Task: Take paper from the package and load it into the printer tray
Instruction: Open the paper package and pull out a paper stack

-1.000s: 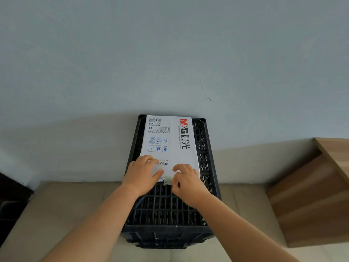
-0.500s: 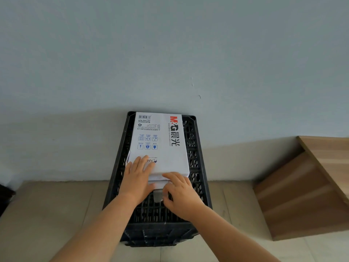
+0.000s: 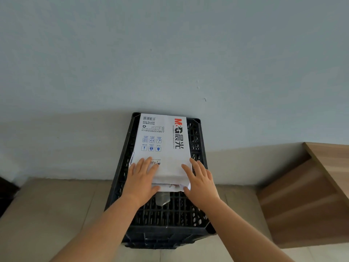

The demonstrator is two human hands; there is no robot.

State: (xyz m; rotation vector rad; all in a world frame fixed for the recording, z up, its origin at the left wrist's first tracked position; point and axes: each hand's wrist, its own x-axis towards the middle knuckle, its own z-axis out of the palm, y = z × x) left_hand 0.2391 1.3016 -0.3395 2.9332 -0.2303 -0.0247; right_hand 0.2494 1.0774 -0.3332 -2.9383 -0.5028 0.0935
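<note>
A white paper package (image 3: 166,140) with red and black print lies lengthwise on top of a black plastic crate (image 3: 164,216). Its near end is open, showing torn wrapper and paper edges (image 3: 168,186). A strip of clear tape (image 3: 162,198) hangs from that end over the crate's grid. My left hand (image 3: 141,178) lies flat on the package's near-left part, fingers spread. My right hand (image 3: 200,178) rests at the near-right corner, fingers out on top and thumb at the near edge. No printer is in view.
The crate stands on a beige tiled floor (image 3: 47,214) against a pale blue wall (image 3: 170,53). A wooden piece of furniture with stepped panels (image 3: 306,195) stands at the right. A dark object (image 3: 5,193) shows at the left edge.
My right hand has moved from the middle of the package's near end out to its right corner. The left hand has spread flatter on the left side. The view has shifted.
</note>
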